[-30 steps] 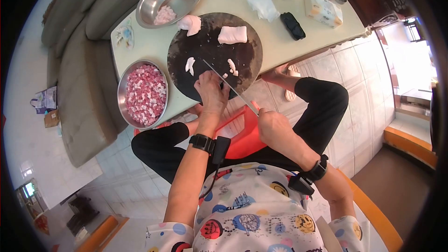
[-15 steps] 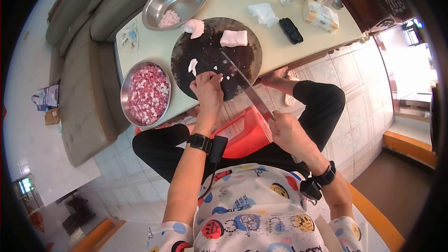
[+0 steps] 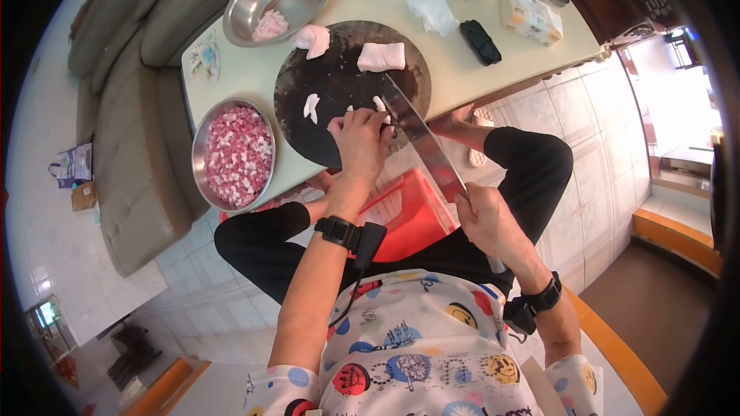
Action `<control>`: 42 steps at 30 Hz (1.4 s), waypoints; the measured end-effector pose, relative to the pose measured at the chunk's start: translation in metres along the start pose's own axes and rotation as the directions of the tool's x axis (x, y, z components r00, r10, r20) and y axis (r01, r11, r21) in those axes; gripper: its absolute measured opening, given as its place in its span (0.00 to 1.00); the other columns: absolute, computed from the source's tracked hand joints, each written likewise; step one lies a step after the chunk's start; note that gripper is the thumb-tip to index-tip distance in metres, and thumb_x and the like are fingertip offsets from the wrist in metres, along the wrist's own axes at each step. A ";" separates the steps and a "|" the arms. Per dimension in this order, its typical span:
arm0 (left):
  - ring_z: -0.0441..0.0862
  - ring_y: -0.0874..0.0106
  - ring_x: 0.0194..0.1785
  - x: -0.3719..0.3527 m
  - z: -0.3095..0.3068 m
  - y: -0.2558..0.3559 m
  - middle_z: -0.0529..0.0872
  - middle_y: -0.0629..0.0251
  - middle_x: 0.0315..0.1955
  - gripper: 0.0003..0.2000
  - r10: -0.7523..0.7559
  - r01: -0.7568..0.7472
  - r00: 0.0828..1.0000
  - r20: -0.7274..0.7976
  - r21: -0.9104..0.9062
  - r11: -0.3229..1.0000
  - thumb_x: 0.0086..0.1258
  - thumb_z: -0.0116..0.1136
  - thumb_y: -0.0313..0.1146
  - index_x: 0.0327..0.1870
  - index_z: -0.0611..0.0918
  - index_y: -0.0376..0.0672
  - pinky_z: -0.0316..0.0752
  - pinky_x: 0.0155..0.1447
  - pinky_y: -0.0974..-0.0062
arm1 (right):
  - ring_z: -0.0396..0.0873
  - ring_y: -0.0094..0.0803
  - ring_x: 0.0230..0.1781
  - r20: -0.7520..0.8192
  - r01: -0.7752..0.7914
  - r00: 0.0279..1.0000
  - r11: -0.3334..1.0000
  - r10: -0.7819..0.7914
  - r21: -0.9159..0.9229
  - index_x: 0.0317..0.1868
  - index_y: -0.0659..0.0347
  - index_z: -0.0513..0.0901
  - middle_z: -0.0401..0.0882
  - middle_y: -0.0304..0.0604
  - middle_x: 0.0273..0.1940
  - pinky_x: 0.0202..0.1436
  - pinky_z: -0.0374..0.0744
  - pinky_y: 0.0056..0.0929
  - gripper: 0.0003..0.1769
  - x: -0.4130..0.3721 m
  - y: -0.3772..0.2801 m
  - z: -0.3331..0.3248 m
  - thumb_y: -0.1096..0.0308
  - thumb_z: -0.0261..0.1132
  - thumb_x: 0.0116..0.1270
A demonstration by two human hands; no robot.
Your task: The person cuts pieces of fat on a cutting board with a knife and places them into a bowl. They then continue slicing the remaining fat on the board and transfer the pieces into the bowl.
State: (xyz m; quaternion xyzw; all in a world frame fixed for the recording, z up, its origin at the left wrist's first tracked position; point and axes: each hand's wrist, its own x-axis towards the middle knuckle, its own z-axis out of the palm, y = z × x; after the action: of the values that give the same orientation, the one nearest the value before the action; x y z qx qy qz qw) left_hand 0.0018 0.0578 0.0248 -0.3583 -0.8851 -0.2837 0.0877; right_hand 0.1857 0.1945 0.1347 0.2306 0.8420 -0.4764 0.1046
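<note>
left hand (image 3: 361, 142): fingers curled on the board (image 3: 331, 81), any hold unclear | right hand (image 3: 492, 219): closed round the knife (image 3: 425, 145) handle | fat strip (image 3: 378, 102): on the board, by left fingertips, near the knife | risk: nicked fingertips, should greasy fat slip or the knife stray left
</note>
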 end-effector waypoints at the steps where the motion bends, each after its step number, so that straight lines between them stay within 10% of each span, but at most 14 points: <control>1: 0.77 0.66 0.44 0.000 0.005 0.000 0.83 0.68 0.34 0.06 -0.003 0.003 1.000 0.013 0.011 1.000 0.58 0.65 0.31 0.36 0.85 0.46 0.60 0.53 0.63 | 0.77 0.63 0.28 0.004 0.001 1.000 1.000 -0.001 -0.010 0.27 0.76 0.73 0.72 0.69 0.22 0.32 0.76 0.46 0.13 0.000 -0.001 -0.001 0.72 0.56 0.65; 12: 0.78 0.69 0.46 -0.019 -0.003 -0.022 0.85 0.67 0.39 0.05 -0.224 0.232 0.972 0.065 -0.169 0.958 0.58 0.63 0.26 0.34 0.85 0.46 0.60 0.54 0.64 | 0.76 0.62 0.27 0.041 0.027 0.999 1.000 -0.027 0.001 0.27 0.76 0.73 0.72 0.67 0.22 0.32 0.75 0.45 0.10 -0.003 -0.007 -0.001 0.75 0.56 0.63; 42: 0.77 0.67 0.47 -0.015 -0.007 -0.006 0.82 0.70 0.35 0.07 -0.138 0.136 0.990 -0.017 -0.087 0.987 0.53 0.68 0.30 0.34 0.85 0.48 0.59 0.54 0.65 | 0.76 0.60 0.25 0.062 0.038 0.998 0.993 -0.031 -0.109 0.29 0.73 0.74 0.73 0.64 0.20 0.32 0.75 0.48 0.10 -0.008 -0.007 -0.003 0.73 0.57 0.65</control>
State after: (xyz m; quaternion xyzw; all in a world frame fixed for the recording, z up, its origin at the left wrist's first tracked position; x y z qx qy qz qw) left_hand 0.0081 0.0418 0.0223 -0.2967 -0.8937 -0.3307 0.0626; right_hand 0.1898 0.1917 0.1444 0.1956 0.8671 -0.4379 0.1342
